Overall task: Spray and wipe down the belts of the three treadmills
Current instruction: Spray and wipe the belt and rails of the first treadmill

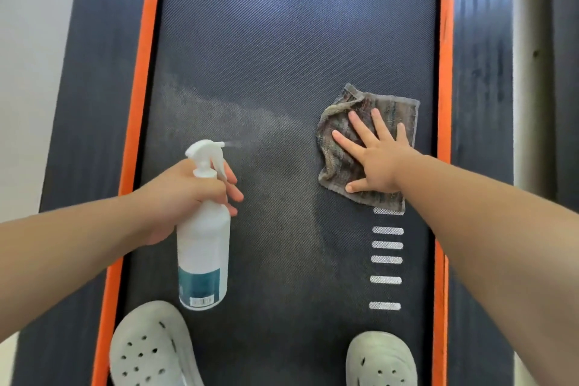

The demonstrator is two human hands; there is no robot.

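Head cam looked straight down on one treadmill: a dark woven belt [282, 41] ran up the frame, with an orange strip [142, 72] along each edge and dark ribbed side rails [94, 72] outside those. A pale wall or floor [28, 41] showed at far left, couldn't tell which, and a beige band [529, 103] at far right was just as unclear. The belt's far end was cut off by the top edge, and both forearms ran out at the sides. The bottle's label print was too small to read. The left hand [181, 197] had its grip wrapped round the neck of a white spray bottle [203, 244], fingers on the trigger, and a fine mist [219, 110] spread over the belt's left-middle. The right hand [379, 163] lay flat, grip wide with fingers spread, pressing a greyish striped cloth [391, 113] onto the belt's right side, near the orange edge. The cloth's lower corner covered the top of a row of white dashes [387, 244]. Two pale holey clogs [147, 351] stood on the belt, cut off at the bottom.
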